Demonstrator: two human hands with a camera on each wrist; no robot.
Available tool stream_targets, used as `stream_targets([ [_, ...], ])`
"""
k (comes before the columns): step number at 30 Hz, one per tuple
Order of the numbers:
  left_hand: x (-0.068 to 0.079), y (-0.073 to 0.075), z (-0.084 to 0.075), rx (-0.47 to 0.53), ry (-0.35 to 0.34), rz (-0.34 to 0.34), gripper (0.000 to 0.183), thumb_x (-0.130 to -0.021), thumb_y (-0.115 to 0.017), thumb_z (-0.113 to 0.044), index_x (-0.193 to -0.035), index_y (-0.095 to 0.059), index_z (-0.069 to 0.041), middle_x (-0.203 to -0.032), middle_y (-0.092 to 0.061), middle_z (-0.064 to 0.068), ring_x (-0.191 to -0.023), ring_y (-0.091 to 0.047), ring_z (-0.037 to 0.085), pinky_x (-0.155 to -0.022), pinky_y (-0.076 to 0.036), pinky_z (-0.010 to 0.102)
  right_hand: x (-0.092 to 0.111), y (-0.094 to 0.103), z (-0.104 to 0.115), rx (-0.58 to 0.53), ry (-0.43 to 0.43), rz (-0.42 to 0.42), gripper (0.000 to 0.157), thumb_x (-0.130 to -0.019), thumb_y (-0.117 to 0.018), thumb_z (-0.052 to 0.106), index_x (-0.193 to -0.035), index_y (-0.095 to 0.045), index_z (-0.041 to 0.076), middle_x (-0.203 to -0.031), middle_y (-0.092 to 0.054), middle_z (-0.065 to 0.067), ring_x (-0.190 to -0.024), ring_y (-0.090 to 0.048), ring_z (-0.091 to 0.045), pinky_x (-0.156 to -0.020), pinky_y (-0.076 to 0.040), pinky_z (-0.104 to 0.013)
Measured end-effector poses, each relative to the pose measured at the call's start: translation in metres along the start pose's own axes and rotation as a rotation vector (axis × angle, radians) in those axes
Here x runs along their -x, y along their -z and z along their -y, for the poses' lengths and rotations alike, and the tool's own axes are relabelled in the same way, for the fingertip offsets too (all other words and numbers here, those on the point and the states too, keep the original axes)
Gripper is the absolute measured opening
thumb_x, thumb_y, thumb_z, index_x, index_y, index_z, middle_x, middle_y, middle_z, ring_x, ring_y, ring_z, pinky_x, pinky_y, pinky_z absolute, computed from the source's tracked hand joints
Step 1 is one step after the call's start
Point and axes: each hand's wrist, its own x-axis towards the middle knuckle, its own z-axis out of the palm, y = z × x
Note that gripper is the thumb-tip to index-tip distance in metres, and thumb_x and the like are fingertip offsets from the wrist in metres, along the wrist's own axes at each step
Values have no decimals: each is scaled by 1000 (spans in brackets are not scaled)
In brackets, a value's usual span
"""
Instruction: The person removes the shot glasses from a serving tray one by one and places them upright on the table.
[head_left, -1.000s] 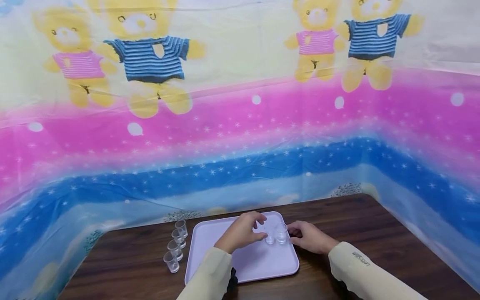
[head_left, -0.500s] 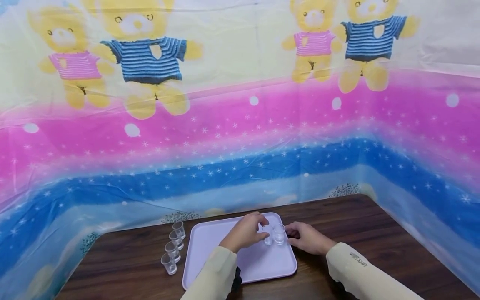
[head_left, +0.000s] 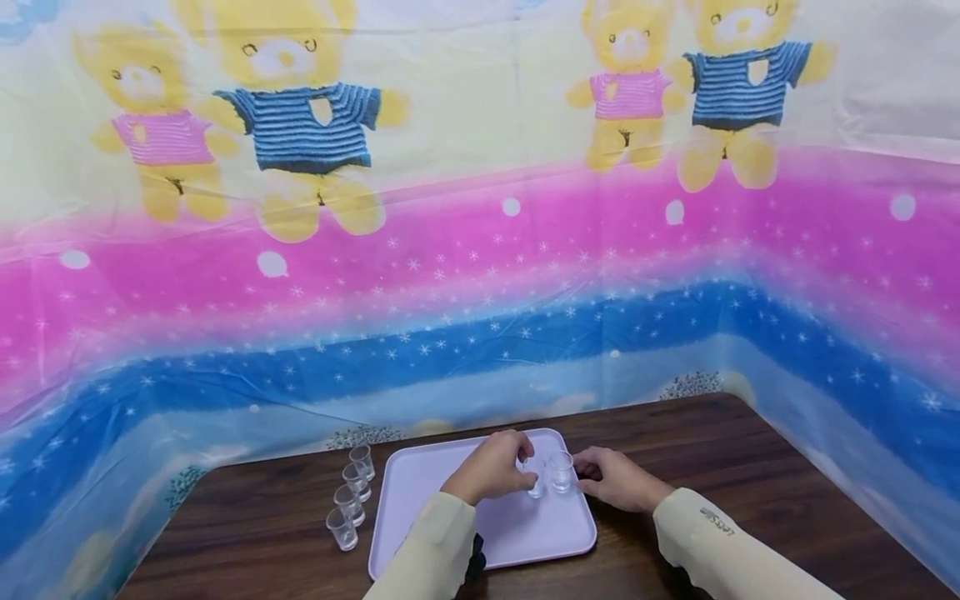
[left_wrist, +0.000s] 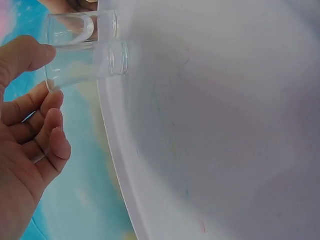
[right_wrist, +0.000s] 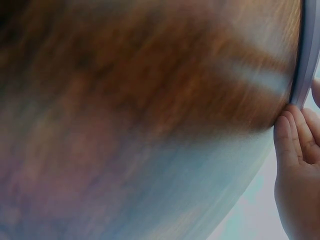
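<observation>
My left hand [head_left: 495,467] is over the lilac tray [head_left: 491,542]. Thumb and a finger pinch the rim of a small clear shot glass [left_wrist: 80,65], which stands upright on the tray. A second clear glass [head_left: 561,473] sits right beside it, near the tray's right edge. My right hand [head_left: 624,479] is just right of that glass, at the tray's side. In the right wrist view its fairly straight fingers [right_wrist: 286,140] meet the tray's rim; most of its thumb is cut off there.
Left of the tray, several more clear shot glasses [head_left: 348,504] stand in a row on the dark wooden table [head_left: 247,517]. Behind the table hangs a colourful cloth [head_left: 450,325] printed with bears.
My left fingers have drawn in around the nearer glass's rim. The right hand stays at the tray's edge, and the view shifts slightly.
</observation>
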Motion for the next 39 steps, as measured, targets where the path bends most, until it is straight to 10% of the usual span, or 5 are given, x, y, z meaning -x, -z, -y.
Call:
stream_targets([
  [15,22,25,14,34,-14,-40,29,-69,-69,-26,-90,-55,-11,-83,-52,-1,-63,-46,10,-53,-41,23,-1,-3,-6,-8,20,5,34,-80,-60,13,-112,-53,5,-92,-54,2,-82,-51,-12,-69,-43,-32],
  [39,115,88,72,-38,-21,-220,26,-68,-68,-21,-89,-55,-11,-78,-52,0,-64,-46,14,-52,-39,23,-3,-4,-6,0,19,-1,34,-80,-61,15,-112,-54,6,-91,-54,3,-82,-51,-11,-69,-43,-31],
])
